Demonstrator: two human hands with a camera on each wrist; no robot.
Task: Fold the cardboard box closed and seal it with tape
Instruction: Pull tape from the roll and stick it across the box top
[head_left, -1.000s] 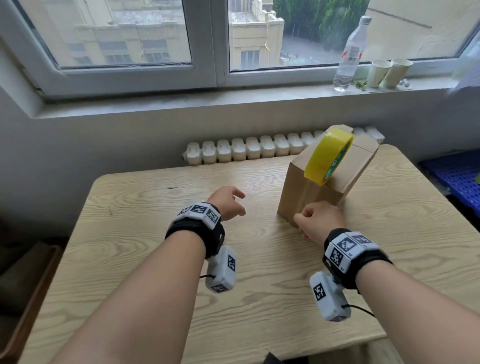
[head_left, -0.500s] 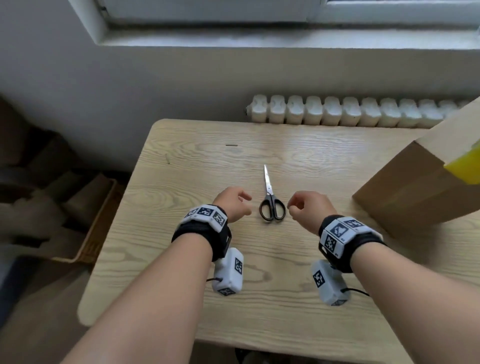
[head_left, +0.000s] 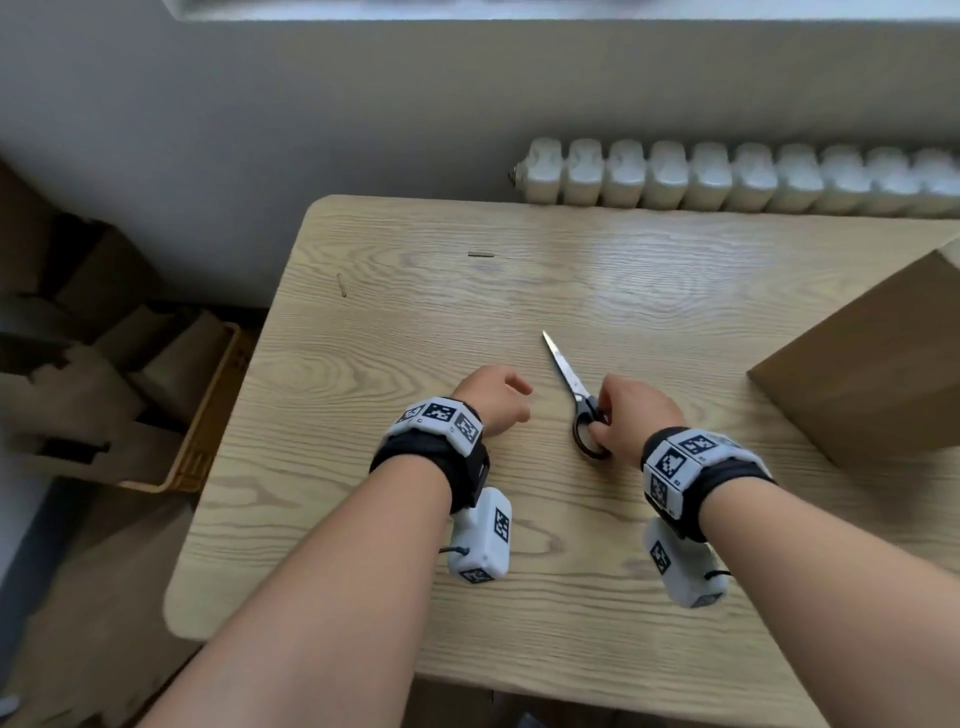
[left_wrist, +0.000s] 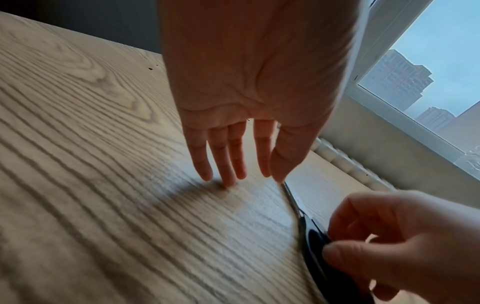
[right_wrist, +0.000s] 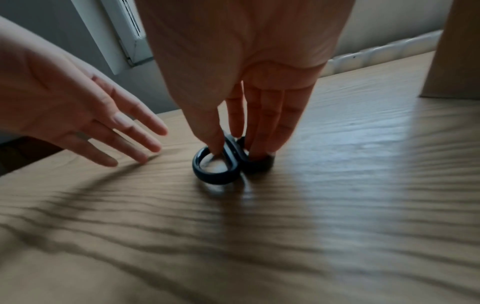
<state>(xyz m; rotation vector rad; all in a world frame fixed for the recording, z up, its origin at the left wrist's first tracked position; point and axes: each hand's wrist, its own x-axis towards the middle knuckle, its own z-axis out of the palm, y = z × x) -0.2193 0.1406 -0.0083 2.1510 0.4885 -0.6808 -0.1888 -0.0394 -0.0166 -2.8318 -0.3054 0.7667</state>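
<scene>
The right hand (head_left: 636, 415) has come down onto the scissors (head_left: 576, 397) — half a second ago it hovered curled just beside the handles, now its thumb is poked into one black loop and the other fingers (right_wrist: 267, 121) press down on the second loop. The scissors lie flat on the table (head_left: 415, 322), blades closed and pointing away; they have not been lifted yet. The left hand (head_left: 491, 397) stays beside them, fingers straight and slightly spread, tips near or just touching the wood, holding nothing.

The box (head_left: 872, 364) stands well apart at the right edge of the head view, and the tape seen on it a second ago is now out of frame. Fetching scissors suggests the flaps are down and tape is laid — cutting looks like the coming step.
</scene>
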